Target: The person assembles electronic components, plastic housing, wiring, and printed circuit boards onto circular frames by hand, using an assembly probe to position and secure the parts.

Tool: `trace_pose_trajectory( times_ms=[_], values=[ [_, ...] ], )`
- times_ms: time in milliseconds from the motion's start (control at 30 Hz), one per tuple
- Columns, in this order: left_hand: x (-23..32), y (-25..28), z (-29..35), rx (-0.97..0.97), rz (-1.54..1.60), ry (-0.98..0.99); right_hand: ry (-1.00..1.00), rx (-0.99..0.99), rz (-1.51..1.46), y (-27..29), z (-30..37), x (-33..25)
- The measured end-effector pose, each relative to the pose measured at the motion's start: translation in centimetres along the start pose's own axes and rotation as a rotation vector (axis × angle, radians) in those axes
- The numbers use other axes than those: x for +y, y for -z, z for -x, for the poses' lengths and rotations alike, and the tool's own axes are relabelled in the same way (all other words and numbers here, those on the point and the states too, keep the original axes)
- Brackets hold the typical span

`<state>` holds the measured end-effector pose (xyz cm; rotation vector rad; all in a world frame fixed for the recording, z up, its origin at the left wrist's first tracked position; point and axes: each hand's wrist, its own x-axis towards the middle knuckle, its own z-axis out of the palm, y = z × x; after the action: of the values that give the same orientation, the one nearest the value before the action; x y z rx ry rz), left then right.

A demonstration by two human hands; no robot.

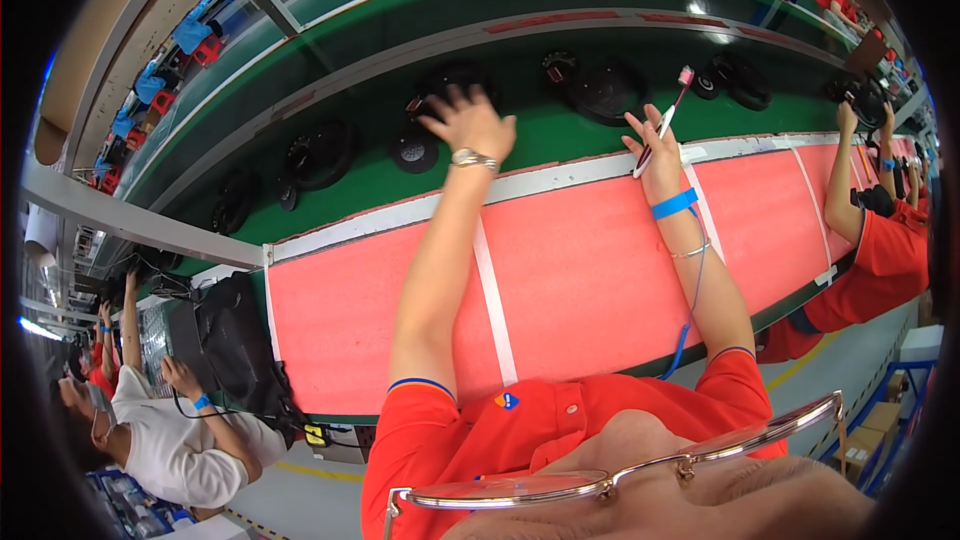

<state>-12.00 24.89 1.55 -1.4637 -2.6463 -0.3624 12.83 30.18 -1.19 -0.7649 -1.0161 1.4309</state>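
My left hand (472, 130) reaches out over the green conveyor belt (375, 185), its fingers spread and slightly blurred. Just beyond the fingertips lies a black ring-shaped assembly (455, 80), partly covered by the hand. A small round black part (413, 152) sits to the left of that hand. In my right hand (657, 162), palm turned up, a toothbrush (684, 88) with pink bristles and a white-and-dark handle rests slantwise, its head pointing up and away. Nearest beyond the right hand is another black ring-shaped assembly (605, 90).
Pink padding (580, 280) with white strips covers the bench before me. More black assemblies (320, 153) line the belt. A black bag-like item (235, 340) lies at the bench's left end. Co-workers sit left (185, 440) and right (870, 270). A blue wrist cord (683, 350) hangs from my right wrist.
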Motion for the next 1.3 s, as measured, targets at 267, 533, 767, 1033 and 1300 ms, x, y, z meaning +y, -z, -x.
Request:
trace_pose_trajectory(
  times_ms=[267, 533, 767, 1033, 1300],
  values=[
    [-10.4, -3.3, -0.6, 0.081, 0.112, 0.101, 0.017, -0.038, 0.11, 0.3, 0.1, 0.7],
    [-10.0, -3.4, -1.0, 0.381, 0.234, -0.136, 0.001, 0.002, 0.142, 0.4, 0.6, 0.6],
    [-5.9, 0.7, 2.1, 0.608, 0.359, -0.522, -0.102, -0.154, 0.108, 0.7, 1.1, 0.5],
    [-0.8, 4.7, 9.8, 0.484, 0.541, -0.754, -0.48, -0.227, -0.023, -0.7, 2.4, -2.5],
    [-3.0, 3.7, 19.2, 0.183, 0.506, -1.02, -0.07, -0.341, 0.648, 1.9, 1.2, -0.4]
  ],
)
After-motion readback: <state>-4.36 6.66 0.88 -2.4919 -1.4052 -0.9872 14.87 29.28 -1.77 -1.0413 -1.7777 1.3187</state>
